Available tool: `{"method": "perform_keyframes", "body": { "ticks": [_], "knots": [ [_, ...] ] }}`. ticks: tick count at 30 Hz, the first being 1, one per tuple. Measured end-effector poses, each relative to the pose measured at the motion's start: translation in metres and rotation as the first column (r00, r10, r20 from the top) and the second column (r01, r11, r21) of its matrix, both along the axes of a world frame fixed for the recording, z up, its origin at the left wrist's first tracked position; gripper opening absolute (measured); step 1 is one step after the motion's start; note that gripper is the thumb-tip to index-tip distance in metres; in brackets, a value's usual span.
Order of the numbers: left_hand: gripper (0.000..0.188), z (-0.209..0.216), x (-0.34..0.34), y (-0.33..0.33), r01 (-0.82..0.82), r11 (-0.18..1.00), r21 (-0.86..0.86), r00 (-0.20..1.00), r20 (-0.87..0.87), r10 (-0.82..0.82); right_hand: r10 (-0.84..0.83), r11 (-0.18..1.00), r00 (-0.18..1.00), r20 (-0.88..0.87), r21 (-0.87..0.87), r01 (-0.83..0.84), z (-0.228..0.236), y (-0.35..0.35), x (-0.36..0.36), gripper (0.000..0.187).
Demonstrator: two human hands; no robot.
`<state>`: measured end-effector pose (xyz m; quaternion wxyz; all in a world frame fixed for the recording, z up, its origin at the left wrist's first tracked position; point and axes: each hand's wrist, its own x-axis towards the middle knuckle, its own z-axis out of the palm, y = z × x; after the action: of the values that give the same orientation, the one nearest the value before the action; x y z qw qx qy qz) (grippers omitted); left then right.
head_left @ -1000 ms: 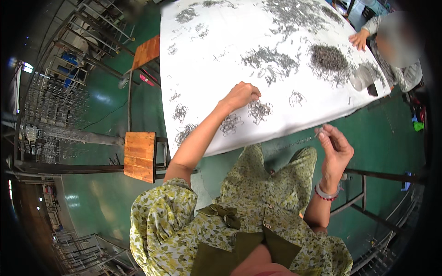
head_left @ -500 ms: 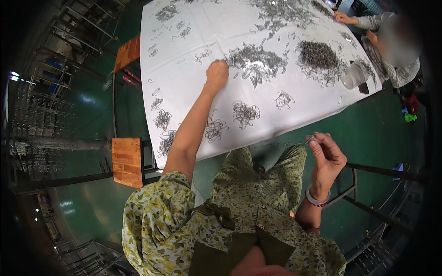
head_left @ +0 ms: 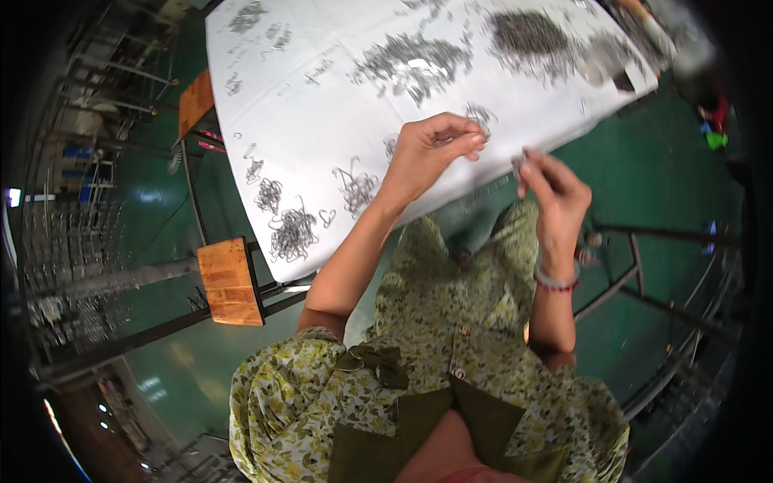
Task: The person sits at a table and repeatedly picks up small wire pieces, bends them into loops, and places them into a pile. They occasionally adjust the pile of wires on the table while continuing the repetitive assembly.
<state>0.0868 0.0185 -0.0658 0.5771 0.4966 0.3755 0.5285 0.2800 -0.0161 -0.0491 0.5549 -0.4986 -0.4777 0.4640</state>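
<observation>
My left hand is raised over the near edge of the white-covered table, thumb and fingers pinched together; whatever is between them is too small to make out. Facing it, beyond the table's edge, my right hand pinches a small grey metal wire piece, blurred by motion. The two hands are apart. A small heap of bent wire hooks lies just behind my left fingertips. Other heaps of wire hooks lie at the near left, one partly hidden by my left wrist.
A wide pile of short metal pieces covers the table's far middle. Right of it lie a dense dark pile and a clear plastic tub. Wooden stools stand at the left. A co-worker's arm shows at the far right.
My left hand has left the edge of the metal-piece pile and come nearer and to the right. My right hand has risen slightly toward it. The view has shifted, and the table appears higher.
</observation>
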Motion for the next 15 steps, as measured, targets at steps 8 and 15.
{"method": "perform_keyframes", "body": {
  "ticks": [8, 15],
  "knots": [
    [0.01, 0.023, 0.045, -0.017, -0.007, 0.921, 0.39, 0.869, -0.454, 0.199, -0.011, 0.995, 0.985, -0.171, 0.091, 0.027, -0.006, 0.003, 0.001, 0.02],
    [0.01, 0.017, 0.063, -0.016, -0.102, 0.859, 0.502, 0.791, -0.483, 0.376, -0.038, 0.998, 0.989, -0.145, 0.053, 0.046, -0.007, 0.004, 0.006, 0.021]
  ]
}}
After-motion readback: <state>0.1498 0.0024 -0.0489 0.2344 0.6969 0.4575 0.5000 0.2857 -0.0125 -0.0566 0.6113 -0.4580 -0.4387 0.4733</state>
